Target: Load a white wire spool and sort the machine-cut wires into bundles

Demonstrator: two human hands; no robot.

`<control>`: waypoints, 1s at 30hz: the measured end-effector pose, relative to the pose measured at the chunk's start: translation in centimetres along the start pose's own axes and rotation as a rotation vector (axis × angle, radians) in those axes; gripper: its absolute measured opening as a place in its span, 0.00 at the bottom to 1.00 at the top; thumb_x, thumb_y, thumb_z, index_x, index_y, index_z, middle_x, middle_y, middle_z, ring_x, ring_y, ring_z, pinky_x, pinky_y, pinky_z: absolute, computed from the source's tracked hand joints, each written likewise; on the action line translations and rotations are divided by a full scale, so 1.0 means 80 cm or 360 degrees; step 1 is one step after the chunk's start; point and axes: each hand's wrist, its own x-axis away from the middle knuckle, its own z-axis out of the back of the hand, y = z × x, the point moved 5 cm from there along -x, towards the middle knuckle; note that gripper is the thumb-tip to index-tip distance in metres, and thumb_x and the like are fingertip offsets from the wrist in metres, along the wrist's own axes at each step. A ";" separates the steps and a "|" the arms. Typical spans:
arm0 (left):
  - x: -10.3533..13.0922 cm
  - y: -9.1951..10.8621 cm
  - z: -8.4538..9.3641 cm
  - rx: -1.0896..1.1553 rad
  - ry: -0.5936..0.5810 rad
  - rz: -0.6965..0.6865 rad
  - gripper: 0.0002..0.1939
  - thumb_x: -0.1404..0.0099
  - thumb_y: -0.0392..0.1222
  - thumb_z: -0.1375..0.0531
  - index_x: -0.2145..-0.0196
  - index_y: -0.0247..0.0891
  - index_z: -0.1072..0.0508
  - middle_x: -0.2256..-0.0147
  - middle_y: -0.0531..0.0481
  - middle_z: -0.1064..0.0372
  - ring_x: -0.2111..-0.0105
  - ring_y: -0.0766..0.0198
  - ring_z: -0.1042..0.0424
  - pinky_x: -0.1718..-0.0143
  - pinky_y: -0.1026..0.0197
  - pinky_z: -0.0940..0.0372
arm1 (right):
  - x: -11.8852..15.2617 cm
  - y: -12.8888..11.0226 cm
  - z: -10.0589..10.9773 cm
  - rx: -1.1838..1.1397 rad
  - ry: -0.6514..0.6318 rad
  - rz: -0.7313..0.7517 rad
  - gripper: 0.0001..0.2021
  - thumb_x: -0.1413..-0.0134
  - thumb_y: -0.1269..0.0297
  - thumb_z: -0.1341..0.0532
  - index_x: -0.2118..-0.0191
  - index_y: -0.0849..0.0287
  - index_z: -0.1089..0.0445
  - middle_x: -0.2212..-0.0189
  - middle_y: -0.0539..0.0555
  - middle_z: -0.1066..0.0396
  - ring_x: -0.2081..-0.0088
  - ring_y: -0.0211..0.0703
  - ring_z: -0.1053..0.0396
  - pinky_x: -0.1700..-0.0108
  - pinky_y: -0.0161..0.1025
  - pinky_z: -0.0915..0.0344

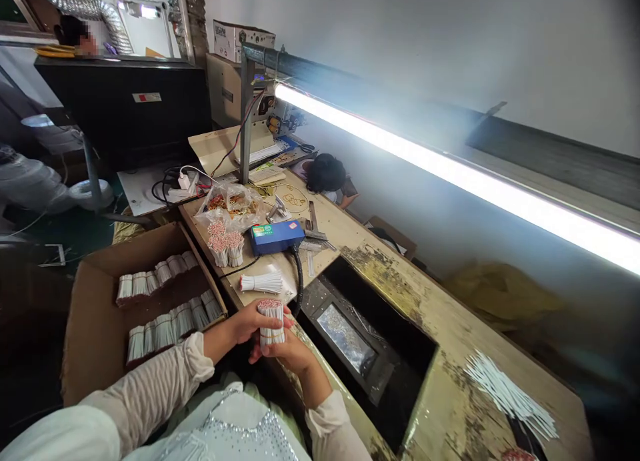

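Both my hands hold one upright bundle of white sticks [271, 324] with reddish tips on top and a band round its lower part. My left hand [249, 322] grips it from the left, the thumb lying across its front. My right hand [291, 351] wraps round its lower right side. Just beyond, another banded white bundle [263, 283] lies on its side on the table [445, 387]. Several bundles with reddish tips [226, 242] stand behind that one, beside a blue box [278, 237].
A cardboard box [95, 281] with rows of bundles sits at the left. A black-walled recess [370, 341] opens in the table. Loose white sticks [510, 394] lie at right. A lit tube [400, 141] crosses above. Another person [326, 174] is beyond the table.
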 end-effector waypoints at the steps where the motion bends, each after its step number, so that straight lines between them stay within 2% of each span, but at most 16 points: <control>1: -0.002 0.002 0.001 0.0016 0.0105 -0.0052 0.27 0.55 0.46 0.27 0.58 0.33 0.25 0.65 0.42 0.23 0.73 0.58 0.24 0.76 0.63 0.32 | 0.003 0.002 0.006 0.0054 0.0027 -0.0069 0.25 0.66 0.56 0.25 0.59 0.60 0.28 0.69 0.53 0.25 0.68 0.46 0.25 0.64 0.44 0.29; 3: -0.005 0.008 0.005 0.0023 0.0285 -0.0153 0.22 0.54 0.45 0.28 0.63 0.33 0.25 0.68 0.44 0.23 0.71 0.58 0.24 0.71 0.61 0.31 | 0.013 0.005 0.025 0.0188 0.0179 -0.0179 0.27 0.62 0.52 0.27 0.55 0.60 0.28 0.62 0.57 0.25 0.65 0.47 0.24 0.67 0.39 0.31; 5: -0.007 0.020 0.008 -0.0081 0.0412 -0.0291 0.19 0.54 0.44 0.28 0.66 0.33 0.25 0.69 0.46 0.24 0.69 0.59 0.25 0.66 0.60 0.31 | 0.029 0.007 0.052 0.0262 0.0447 -0.0184 0.28 0.57 0.49 0.30 0.51 0.57 0.30 0.56 0.58 0.26 0.64 0.45 0.24 0.70 0.35 0.34; 8: -0.010 0.038 0.010 -0.0496 0.0453 -0.0548 0.15 0.50 0.45 0.29 0.68 0.33 0.25 0.69 0.47 0.25 0.67 0.61 0.26 0.62 0.60 0.33 | 0.052 0.013 0.084 0.0238 0.0754 -0.0093 0.25 0.52 0.48 0.32 0.51 0.56 0.31 0.55 0.58 0.26 0.66 0.39 0.26 0.71 0.33 0.36; 10: -0.013 0.041 0.009 -0.0767 0.0393 -0.0694 0.13 0.46 0.45 0.32 0.68 0.33 0.25 0.68 0.46 0.25 0.67 0.61 0.27 0.61 0.60 0.34 | 0.059 0.021 0.094 0.0206 0.0801 -0.0057 0.23 0.51 0.48 0.33 0.53 0.56 0.30 0.57 0.57 0.26 0.68 0.37 0.27 0.72 0.31 0.38; 13: -0.019 0.028 0.015 -0.1010 0.0344 -0.0803 0.15 0.46 0.45 0.32 0.64 0.33 0.24 0.65 0.44 0.25 0.64 0.59 0.27 0.59 0.58 0.34 | 0.059 0.028 0.099 0.0195 0.0832 -0.0004 0.23 0.51 0.49 0.33 0.54 0.56 0.30 0.59 0.56 0.26 0.69 0.36 0.28 0.73 0.31 0.40; 17: -0.025 0.008 0.031 -0.1142 0.0378 -0.0843 0.27 0.51 0.45 0.29 0.54 0.33 0.27 0.58 0.41 0.25 0.57 0.54 0.28 0.52 0.54 0.35 | 0.056 0.031 0.097 0.0205 0.0879 0.0004 0.24 0.53 0.48 0.32 0.54 0.57 0.30 0.61 0.55 0.26 0.71 0.37 0.29 0.73 0.32 0.41; 19: -0.027 0.003 0.034 -0.1142 0.0377 -0.0830 0.30 0.53 0.45 0.28 0.52 0.34 0.28 0.56 0.41 0.26 0.56 0.53 0.28 0.51 0.53 0.35 | 0.057 0.030 0.094 0.0235 0.0902 0.0007 0.25 0.54 0.47 0.31 0.54 0.57 0.30 0.61 0.56 0.25 0.71 0.38 0.29 0.73 0.33 0.41; 22: -0.029 0.000 0.034 -0.1091 0.0402 -0.0738 0.22 0.50 0.48 0.30 0.59 0.34 0.24 0.62 0.44 0.24 0.60 0.54 0.27 0.53 0.53 0.34 | 0.061 0.025 0.093 0.0286 0.0899 0.0007 0.25 0.55 0.46 0.31 0.55 0.58 0.30 0.61 0.57 0.25 0.71 0.39 0.29 0.73 0.34 0.39; 25: -0.030 0.000 0.034 -0.1020 0.0453 -0.0680 0.17 0.47 0.50 0.32 0.65 0.35 0.23 0.67 0.46 0.25 0.64 0.56 0.27 0.56 0.53 0.33 | 0.062 0.001 0.109 0.0578 0.0983 0.0028 0.25 0.53 0.44 0.35 0.54 0.58 0.30 0.62 0.58 0.25 0.69 0.42 0.28 0.72 0.36 0.35; 28: -0.033 -0.002 0.033 -0.1007 0.0428 -0.0646 0.18 0.48 0.51 0.32 0.64 0.35 0.23 0.69 0.46 0.25 0.65 0.55 0.27 0.56 0.52 0.32 | 0.055 -0.052 0.148 0.1102 0.1344 0.0046 0.24 0.49 0.45 0.40 0.54 0.59 0.31 0.62 0.58 0.25 0.65 0.47 0.27 0.69 0.41 0.32; 30: -0.033 -0.004 0.036 -0.1041 0.0435 -0.0658 0.21 0.50 0.51 0.31 0.62 0.36 0.24 0.66 0.45 0.24 0.62 0.53 0.27 0.54 0.50 0.33 | 0.040 -0.089 0.174 0.1309 0.1569 0.0053 0.21 0.48 0.49 0.41 0.54 0.59 0.31 0.59 0.60 0.27 0.59 0.51 0.28 0.63 0.43 0.31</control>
